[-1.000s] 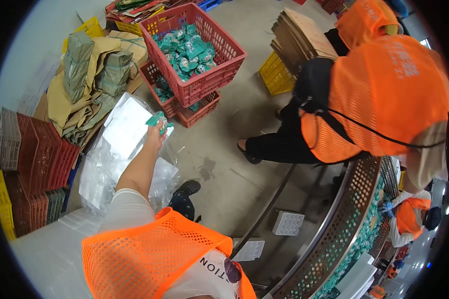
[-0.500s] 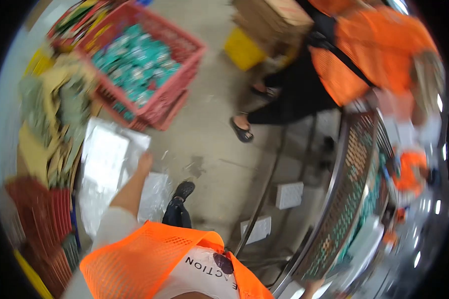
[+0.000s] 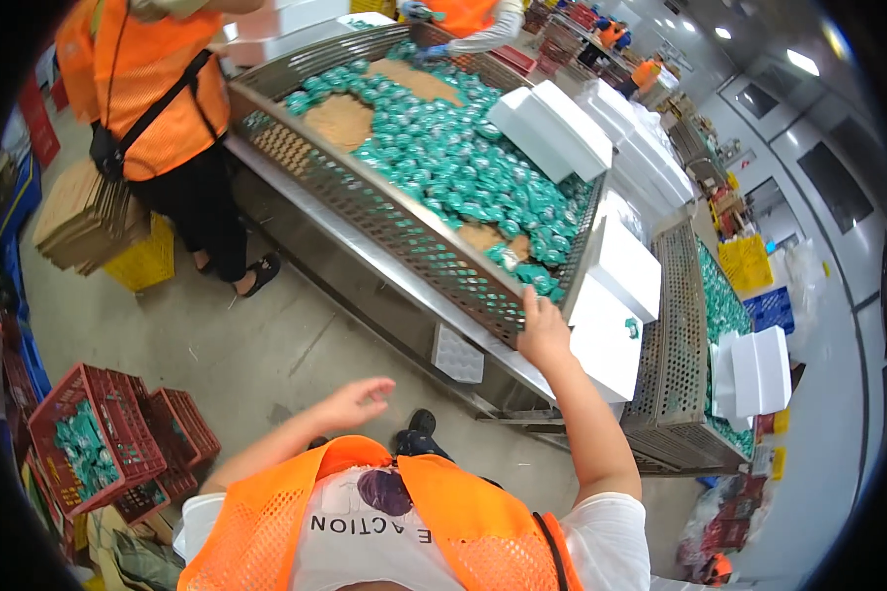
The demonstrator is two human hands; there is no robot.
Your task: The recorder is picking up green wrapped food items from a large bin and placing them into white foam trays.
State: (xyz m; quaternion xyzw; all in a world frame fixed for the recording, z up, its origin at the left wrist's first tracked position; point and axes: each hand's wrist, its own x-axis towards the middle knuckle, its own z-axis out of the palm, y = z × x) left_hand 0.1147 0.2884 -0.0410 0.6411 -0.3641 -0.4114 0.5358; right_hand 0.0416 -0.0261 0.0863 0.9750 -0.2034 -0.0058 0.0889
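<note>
My right hand is closed over the rim at the near corner of a large perforated metal tray; some of its fingers are hidden. Inside the tray lie many small green-wrapped packets, with brown patches of the bottom showing between them. My left hand hangs in the air over the floor, in front of my body, with its fingers apart and nothing in it. Beside my right hand, a white foam box stands against the tray's right end, with one green packet on it.
White foam boxes rest on the tray's far right corner. A second perforated tray stands to the right. Red crates are on the floor at left. One co-worker stands at the tray's left end, another behind it.
My view has swung right, from the crates to the metal tray. My left hand has come away from the white plastic-wrapped stack. My right hand now shows fully at the tray's corner.
</note>
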